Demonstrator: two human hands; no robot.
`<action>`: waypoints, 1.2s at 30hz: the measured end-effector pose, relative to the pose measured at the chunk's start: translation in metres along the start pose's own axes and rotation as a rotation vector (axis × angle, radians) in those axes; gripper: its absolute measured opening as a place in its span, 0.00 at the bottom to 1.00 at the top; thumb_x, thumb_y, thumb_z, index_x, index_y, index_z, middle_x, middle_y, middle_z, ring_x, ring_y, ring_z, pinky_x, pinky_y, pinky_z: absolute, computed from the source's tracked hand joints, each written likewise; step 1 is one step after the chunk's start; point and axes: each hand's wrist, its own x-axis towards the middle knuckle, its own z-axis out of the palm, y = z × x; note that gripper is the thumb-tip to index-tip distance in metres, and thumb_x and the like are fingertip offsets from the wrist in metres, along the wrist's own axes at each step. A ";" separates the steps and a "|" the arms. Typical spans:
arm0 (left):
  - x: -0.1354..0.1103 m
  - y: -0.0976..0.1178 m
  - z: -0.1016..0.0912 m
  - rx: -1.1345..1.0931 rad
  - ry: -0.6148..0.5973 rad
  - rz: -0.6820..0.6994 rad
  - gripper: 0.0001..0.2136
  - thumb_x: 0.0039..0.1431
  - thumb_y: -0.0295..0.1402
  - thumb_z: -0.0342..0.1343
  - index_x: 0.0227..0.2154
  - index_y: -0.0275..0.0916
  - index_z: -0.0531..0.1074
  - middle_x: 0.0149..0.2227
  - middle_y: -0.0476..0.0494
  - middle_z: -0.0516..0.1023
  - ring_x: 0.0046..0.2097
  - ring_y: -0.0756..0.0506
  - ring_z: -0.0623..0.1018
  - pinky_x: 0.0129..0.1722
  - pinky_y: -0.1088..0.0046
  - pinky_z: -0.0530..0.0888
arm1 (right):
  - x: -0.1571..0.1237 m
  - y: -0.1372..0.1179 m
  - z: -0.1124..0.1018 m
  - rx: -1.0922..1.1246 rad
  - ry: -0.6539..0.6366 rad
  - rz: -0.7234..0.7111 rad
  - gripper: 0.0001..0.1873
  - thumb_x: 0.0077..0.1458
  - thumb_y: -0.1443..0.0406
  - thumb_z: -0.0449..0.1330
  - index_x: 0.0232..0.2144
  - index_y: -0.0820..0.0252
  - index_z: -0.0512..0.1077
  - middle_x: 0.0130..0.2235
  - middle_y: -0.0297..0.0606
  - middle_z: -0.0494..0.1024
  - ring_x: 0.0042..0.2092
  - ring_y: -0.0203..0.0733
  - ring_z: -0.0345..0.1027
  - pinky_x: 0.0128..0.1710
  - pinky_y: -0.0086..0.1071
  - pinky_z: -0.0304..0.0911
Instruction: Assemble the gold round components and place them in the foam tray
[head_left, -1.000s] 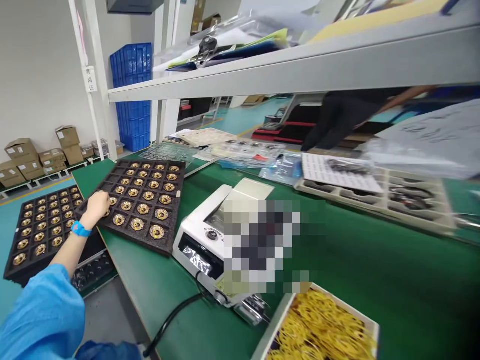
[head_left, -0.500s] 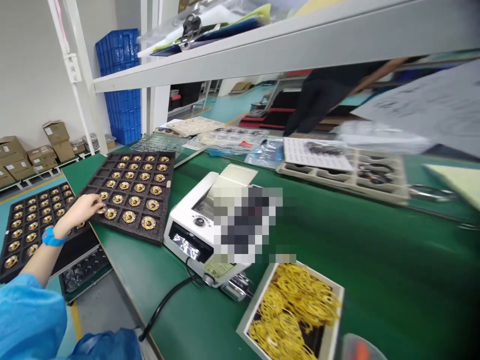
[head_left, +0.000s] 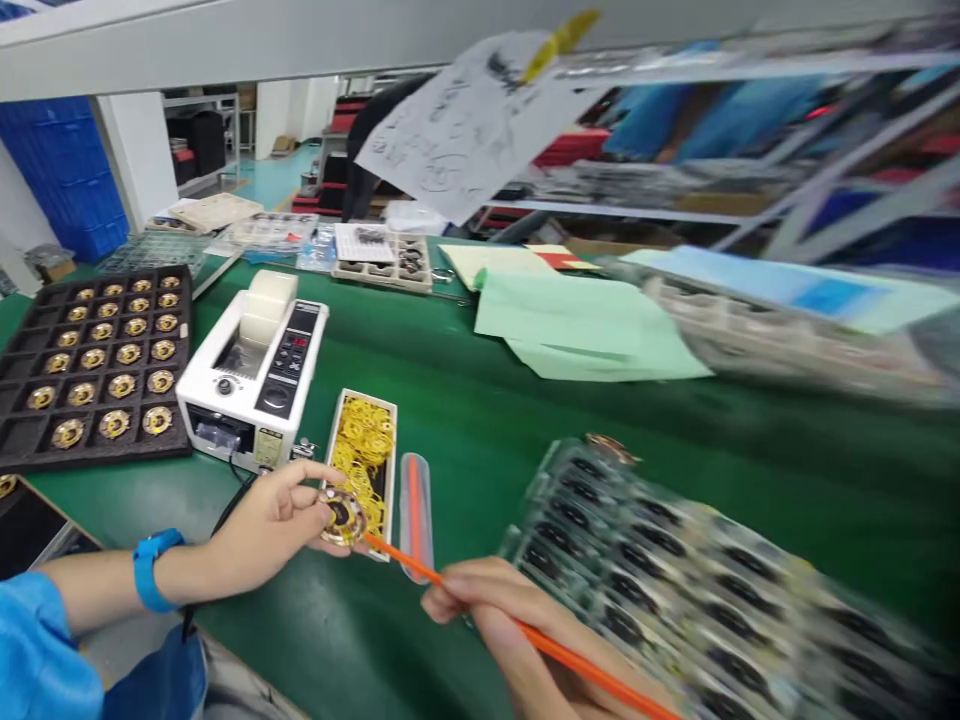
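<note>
Between the thumb and fingers of my left hand (head_left: 262, 525) is a round gold-coloured part (head_left: 343, 517) with a dark centre, held up in front of the yellow rings. A thin orange stick (head_left: 409, 564) is gripped in my right hand (head_left: 517, 625); its tip meets or nearly meets the part's lower right edge. Thin yellow rings (head_left: 366, 432) fill much of a white box (head_left: 393, 455) just behind my left hand. At the left, a black foam tray (head_left: 97, 463) carries rows of similar gold parts, with some compartments bare.
A white tape dispenser (head_left: 247, 385) stands between the foam tray and the box. Beside the box lies a clear case (head_left: 424, 500) with something orange inside. Clear trays of black parts (head_left: 637, 560) cover the right front. Green sheets (head_left: 577, 315) lie farther back, below an overhead shelf (head_left: 225, 40).
My left hand has moved from the foam tray over to the box, bringing a gold part. My right hand has come into view with the orange stick. The view has swung right.
</note>
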 end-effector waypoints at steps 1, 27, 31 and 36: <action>0.006 -0.002 0.002 -0.002 0.005 0.016 0.22 0.51 0.43 0.65 0.46 0.39 0.71 0.31 0.48 0.80 0.36 0.46 0.82 0.41 0.67 0.78 | 0.000 0.000 0.003 -0.023 0.032 0.019 0.09 0.64 0.65 0.55 0.34 0.56 0.76 0.26 0.37 0.76 0.27 0.40 0.72 0.24 0.29 0.71; 0.022 -0.014 0.001 -0.013 -0.050 -0.115 0.26 0.53 0.40 0.64 0.55 0.44 0.71 0.48 0.43 0.80 0.50 0.41 0.79 0.56 0.58 0.72 | -0.020 0.037 0.014 -0.517 0.079 -0.243 0.20 0.61 0.71 0.57 0.54 0.50 0.69 0.34 0.35 0.82 0.31 0.41 0.78 0.32 0.31 0.77; 0.020 -0.018 0.000 0.023 -0.095 -0.126 0.25 0.55 0.41 0.63 0.56 0.46 0.70 0.50 0.43 0.79 0.53 0.40 0.77 0.56 0.58 0.73 | -0.016 0.034 0.019 -0.481 0.146 -0.201 0.20 0.61 0.72 0.58 0.53 0.49 0.70 0.34 0.34 0.82 0.31 0.42 0.78 0.31 0.33 0.77; 0.021 -0.021 -0.002 -0.025 -0.068 -0.158 0.24 0.54 0.37 0.63 0.55 0.45 0.71 0.49 0.44 0.80 0.53 0.40 0.77 0.55 0.58 0.73 | -0.016 0.041 0.020 -0.525 0.043 -0.325 0.22 0.57 0.77 0.59 0.53 0.61 0.70 0.38 0.44 0.83 0.40 0.43 0.79 0.40 0.32 0.78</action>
